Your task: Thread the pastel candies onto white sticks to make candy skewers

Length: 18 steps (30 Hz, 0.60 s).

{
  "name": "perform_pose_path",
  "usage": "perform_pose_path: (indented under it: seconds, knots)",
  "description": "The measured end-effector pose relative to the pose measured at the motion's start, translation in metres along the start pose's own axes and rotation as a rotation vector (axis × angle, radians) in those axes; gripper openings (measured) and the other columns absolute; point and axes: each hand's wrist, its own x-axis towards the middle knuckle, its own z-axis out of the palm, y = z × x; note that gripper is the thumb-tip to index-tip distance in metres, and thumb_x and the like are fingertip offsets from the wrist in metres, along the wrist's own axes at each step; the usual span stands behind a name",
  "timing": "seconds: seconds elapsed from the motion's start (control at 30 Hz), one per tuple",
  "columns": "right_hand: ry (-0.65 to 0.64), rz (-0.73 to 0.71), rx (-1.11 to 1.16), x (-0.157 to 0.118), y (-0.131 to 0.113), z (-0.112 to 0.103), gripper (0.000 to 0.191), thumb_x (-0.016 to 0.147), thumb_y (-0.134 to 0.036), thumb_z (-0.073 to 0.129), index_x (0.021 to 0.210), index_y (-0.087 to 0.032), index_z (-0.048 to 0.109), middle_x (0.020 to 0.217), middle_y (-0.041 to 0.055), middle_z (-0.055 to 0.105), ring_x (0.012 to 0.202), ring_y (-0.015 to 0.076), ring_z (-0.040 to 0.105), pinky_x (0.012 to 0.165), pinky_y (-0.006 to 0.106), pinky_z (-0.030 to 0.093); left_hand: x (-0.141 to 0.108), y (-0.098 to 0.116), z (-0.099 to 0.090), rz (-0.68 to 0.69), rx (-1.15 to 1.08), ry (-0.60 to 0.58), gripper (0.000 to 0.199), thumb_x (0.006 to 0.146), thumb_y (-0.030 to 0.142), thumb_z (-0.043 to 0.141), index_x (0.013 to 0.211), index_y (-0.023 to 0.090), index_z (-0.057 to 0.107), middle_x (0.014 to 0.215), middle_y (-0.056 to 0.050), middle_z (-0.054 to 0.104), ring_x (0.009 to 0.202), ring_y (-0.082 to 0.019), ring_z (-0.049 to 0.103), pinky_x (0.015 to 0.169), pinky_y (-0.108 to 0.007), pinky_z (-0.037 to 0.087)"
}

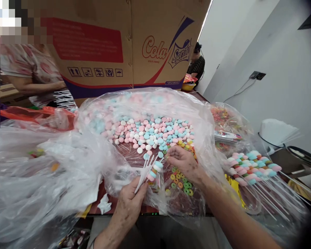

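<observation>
White sticks [142, 177] rise from the left hand [131, 197], apparently thumb-pinched.

Box [98, 41] at the back, bag [204, 128] on desk [103, 188] before it, marshmallows [150, 131] inside. Gummy rings [180, 178] in front of marshmallows, right side. Left hand [129, 197] front centre, sticks [142, 174] in it; right hand [184, 164] to its right, over rings. Skewers [254, 167] right of bag, bin [280, 159] beyond them. Loose plastic [54, 180] far left; tissue [104, 204] between that and left hand.
</observation>
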Motion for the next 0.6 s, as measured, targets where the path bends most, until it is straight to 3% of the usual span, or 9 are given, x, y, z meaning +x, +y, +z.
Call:
perform_pose_path:
  seconds: [0.1,0.27,0.43,0.6]
  knots:
    - [0.064,0.105,0.433,-0.004,-0.006,0.007,0.027,0.07,-0.034,0.074,0.091,-0.019,0.065,0.076,-0.0005,0.063,0.064,0.0127,0.058,0.06,0.026,0.046,0.0,0.002,0.001,0.022,0.026,-0.028,0.026,0.089,0.033,0.048,0.078,0.018,0.066,0.059,0.005,0.044,0.058,-0.015,0.04,0.055,-0.024,0.031]
    - [0.117,0.123,0.574,-0.009,-0.013,0.018,0.029,0.062,-0.034,0.082,0.081,-0.018,0.067,0.066,-0.0022,0.063,0.056,0.0107,0.057,0.055,0.024,0.048,-0.001,0.004,0.002,0.016,0.026,-0.036,0.027,0.09,0.034,0.048,0.079,0.018,0.067,0.059,0.004,0.047,0.058,-0.015,0.041,0.056,-0.024,0.032]
    - [0.155,0.034,0.477,-0.011,-0.012,0.024,0.024,0.065,-0.032,0.08,0.081,-0.02,0.066,0.069,-0.0012,0.063,0.06,0.012,0.057,0.056,0.023,0.048,0.001,0.003,0.002,0.028,0.022,-0.055,0.03,0.091,0.035,0.047,0.095,0.018,0.072,0.063,0.003,0.052,0.062,-0.016,0.044,0.059,-0.024,0.035]
    - [0.17,-0.262,0.091,-0.017,-0.011,0.023,0.01,0.076,-0.024,0.068,0.086,-0.021,0.07,0.085,0.003,0.064,0.073,0.0145,0.06,0.065,0.026,0.051,0.0,0.0,0.002,0.009,0.039,-0.04,0.032,0.091,0.035,0.047,0.1,0.017,0.072,0.063,0.004,0.05,0.06,-0.016,0.043,0.058,-0.024,0.034]
